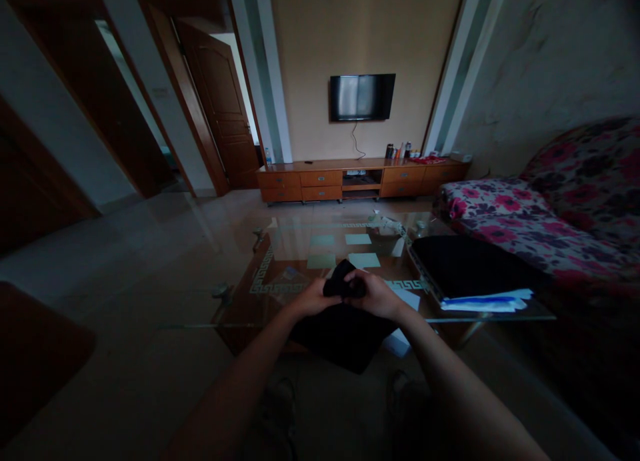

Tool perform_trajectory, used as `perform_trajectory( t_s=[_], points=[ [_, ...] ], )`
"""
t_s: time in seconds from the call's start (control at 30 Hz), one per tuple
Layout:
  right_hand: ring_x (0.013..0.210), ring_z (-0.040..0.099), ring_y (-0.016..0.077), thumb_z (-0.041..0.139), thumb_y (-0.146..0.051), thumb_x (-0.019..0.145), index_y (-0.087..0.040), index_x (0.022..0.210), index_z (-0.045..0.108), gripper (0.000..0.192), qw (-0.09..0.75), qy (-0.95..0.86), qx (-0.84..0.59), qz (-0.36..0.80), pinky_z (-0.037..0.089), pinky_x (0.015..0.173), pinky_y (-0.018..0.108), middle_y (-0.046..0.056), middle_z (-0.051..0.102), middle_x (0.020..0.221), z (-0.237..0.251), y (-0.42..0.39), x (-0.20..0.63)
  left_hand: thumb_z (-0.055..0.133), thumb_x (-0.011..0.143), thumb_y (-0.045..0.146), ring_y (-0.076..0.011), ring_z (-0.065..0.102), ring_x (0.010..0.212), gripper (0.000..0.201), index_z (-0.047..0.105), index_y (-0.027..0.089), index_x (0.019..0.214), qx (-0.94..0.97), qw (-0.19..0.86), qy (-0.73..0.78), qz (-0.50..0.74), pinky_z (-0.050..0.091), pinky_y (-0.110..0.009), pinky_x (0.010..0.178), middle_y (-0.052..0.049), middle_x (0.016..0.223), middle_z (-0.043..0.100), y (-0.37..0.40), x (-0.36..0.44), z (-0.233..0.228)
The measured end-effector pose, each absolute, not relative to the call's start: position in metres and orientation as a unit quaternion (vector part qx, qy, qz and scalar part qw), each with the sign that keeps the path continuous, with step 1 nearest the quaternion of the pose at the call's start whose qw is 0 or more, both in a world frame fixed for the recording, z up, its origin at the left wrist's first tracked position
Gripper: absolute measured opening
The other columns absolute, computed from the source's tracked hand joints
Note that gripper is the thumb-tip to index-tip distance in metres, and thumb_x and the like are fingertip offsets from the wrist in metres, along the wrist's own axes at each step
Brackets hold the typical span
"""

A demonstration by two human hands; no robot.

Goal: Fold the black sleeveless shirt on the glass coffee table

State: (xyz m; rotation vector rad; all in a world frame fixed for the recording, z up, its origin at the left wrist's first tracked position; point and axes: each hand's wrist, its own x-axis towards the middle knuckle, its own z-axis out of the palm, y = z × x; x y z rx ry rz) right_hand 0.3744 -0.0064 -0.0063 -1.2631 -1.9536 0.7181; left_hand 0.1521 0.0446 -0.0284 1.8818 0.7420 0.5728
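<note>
Head view of a dim living room. The left hand (314, 299) and the right hand (376, 296) were held close together above the near edge of a low rectangular glass-topped desk (300, 248), both clamped on a soft, crumpled black cloth (343, 328). The upper part of the cloth was bunched into a rounded wad between the fingers; the lower part hung slack in a broad, roughly pointed flap in front of the desk edge. The cloth looked matte and limp, with no visible pattern in the poor light.

The desk top was clear and reflective, bordered with a pale key-pattern band, and carried on a brown wooden base. On the glass just right of the hands lay a flat black rectangular pad (467, 264) with a few white and blue paper sheets (487, 303) protruding at its near side. Another white sheet (400, 341) lay beneath the right wrist. Small indistinct items stood at the far end of the desk.

To the right stood a sofa draped in pink-and-dark floral fabric (550, 201). Against the far ochre wall ran a long, low wooden cabinet with drawers (350, 178), with a flat black wall-mounted television (362, 96) above it. A brown panelled wooden door (220, 101) stood open at the left. The floor was smooth, glossy tile.
</note>
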Motion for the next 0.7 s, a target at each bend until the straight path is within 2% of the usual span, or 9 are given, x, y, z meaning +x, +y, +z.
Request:
perform_trajectory(
  t_s=[0.13, 0.3, 0.47, 0.7],
  points=[
    [0.088, 0.064, 0.0206, 0.084, -0.027, 0.067, -0.020, 0.104, 0.068, 0.041, 0.326, -0.768, -0.500, 0.234, 0.048, 0.079, 0.031, 0.004, 0.069, 0.097, -0.012, -0.007, 0.373, 0.075, 0.078, 0.040, -0.0218, 0.064, 0.087, 0.040, 0.072, 0.010, 0.106, 0.784, 0.491, 0.308, 0.222, 0.049, -0.030, 0.080, -0.004, 0.092, 0.072, 0.044, 0.153, -0.031],
    [0.086, 0.065, 0.0196, 0.071, -0.016, 0.077, -0.020, 0.095, 0.072, 0.019, 0.332, -0.788, -0.466, 0.226, 0.048, 0.082, 0.031, 0.004, 0.072, 0.093, -0.005, -0.007, 0.373, 0.077, 0.078, 0.048, -0.0237, 0.066, 0.091, 0.050, 0.071, 0.012, 0.112, 0.773, 0.508, 0.315, 0.214, 0.050, -0.032, 0.084, -0.007, 0.098, 0.074, 0.038, 0.154, -0.025],
    [0.086, 0.067, 0.0195, 0.067, -0.012, 0.076, -0.021, 0.094, 0.073, 0.021, 0.345, -0.792, -0.444, 0.236, 0.049, 0.081, 0.029, 0.003, 0.074, 0.093, 0.005, -0.013, 0.373, 0.077, 0.078, 0.051, -0.0229, 0.067, 0.091, 0.051, 0.070, 0.013, 0.111, 0.750, 0.541, 0.316, 0.211, 0.050, -0.032, 0.083, -0.007, 0.098, 0.074, 0.033, 0.156, -0.018],
    [0.087, 0.068, 0.0201, 0.066, -0.009, 0.074, -0.022, 0.092, 0.076, 0.024, 0.371, -0.787, -0.438, 0.225, 0.051, 0.081, 0.030, 0.002, 0.075, 0.092, 0.010, -0.016, 0.367, 0.081, 0.074, 0.046, -0.0224, 0.066, 0.091, 0.049, 0.070, 0.012, 0.108, 0.732, 0.549, 0.326, 0.236, 0.050, -0.032, 0.084, -0.008, 0.099, 0.074, 0.035, 0.158, -0.018]
  ],
)
